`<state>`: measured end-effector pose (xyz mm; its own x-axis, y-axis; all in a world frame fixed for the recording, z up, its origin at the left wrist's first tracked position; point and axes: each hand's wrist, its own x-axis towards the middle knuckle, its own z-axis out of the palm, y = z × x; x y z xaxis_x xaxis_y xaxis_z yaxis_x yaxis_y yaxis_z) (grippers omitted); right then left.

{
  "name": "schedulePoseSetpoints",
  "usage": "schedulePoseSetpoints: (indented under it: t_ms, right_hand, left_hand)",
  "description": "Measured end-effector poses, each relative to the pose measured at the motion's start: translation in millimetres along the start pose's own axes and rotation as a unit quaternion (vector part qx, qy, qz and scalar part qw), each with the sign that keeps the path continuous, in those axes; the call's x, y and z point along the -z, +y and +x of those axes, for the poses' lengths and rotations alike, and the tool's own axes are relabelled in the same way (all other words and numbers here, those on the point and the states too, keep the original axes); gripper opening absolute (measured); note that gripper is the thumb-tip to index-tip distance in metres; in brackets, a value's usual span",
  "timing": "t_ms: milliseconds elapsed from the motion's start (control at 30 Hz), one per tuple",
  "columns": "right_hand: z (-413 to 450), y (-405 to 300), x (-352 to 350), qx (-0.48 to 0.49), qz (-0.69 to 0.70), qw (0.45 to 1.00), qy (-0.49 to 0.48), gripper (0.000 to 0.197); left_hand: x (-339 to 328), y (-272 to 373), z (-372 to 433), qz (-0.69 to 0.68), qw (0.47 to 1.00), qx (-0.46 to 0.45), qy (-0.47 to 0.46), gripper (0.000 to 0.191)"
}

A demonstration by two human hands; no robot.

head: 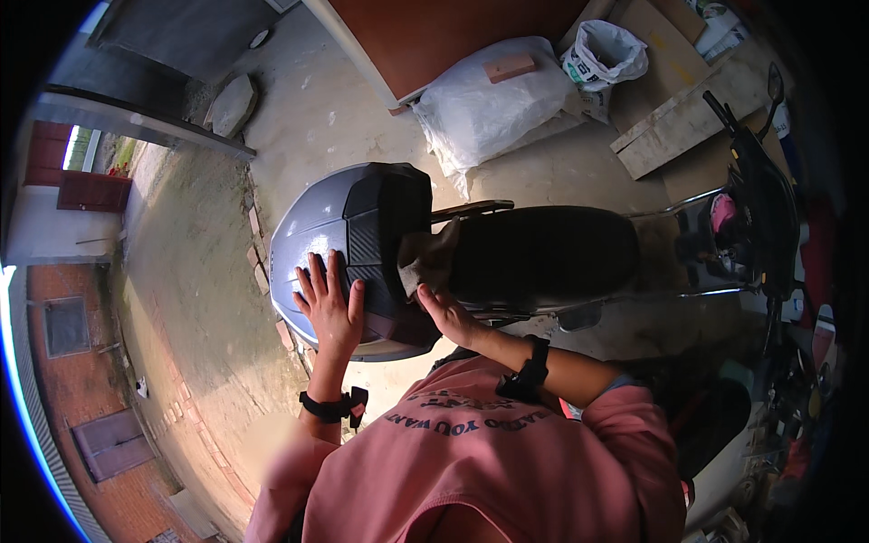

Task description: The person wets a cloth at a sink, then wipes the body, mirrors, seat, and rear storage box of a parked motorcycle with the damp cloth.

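Note:
My left hand (333, 309) lies spread, palm down, on the glossy grey lid of a scooter's top box (309, 217), holding nothing. My right hand (445, 313) is at the box's front side, by the padded black backrest (366, 241). It grips a greyish-brown cloth (428, 254), which reaches into the gap between the backrest and the long black seat (543, 251). The right thumb shows; most of the other fingers are hidden behind the cloth and hand. Both wrists carry black straps.
The scooter's handlebar (753, 149) and mirror are at the right. Beyond the seat, a brick (509, 68) rests on a plastic-covered pile (489, 102), beside a white sack (604, 54) and a long board (692, 115). More vehicles stand at right. Loose bricks (258, 248) line the floor's edge at left.

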<state>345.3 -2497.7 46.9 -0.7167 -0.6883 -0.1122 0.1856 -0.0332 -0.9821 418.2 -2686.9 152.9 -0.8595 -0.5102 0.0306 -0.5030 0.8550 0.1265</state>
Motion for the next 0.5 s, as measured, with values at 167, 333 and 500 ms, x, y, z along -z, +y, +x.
schedulePoseSetpoints:
  t_ms: [167, 333, 500]
  right_hand:
    - [96, 27, 32, 0.11, -0.129, 0.981, 0.092, 0.054]
    - [183, 34, 62, 0.09, -0.126, 0.985, 0.075, 0.06]
    - [267, 22, 87, -0.057, -0.135, 0.989, -0.019, 0.073]
  left_hand:
    - [-6, 2, -3, 0.013, 0.999, -0.021, 0.047, 0.06]
    - [0, 7, 3, -0.024, 0.999, -0.011, 0.026, 0.066]
    - [1, 12, 5, -0.025, 0.999, -0.011, 0.036, 0.067]
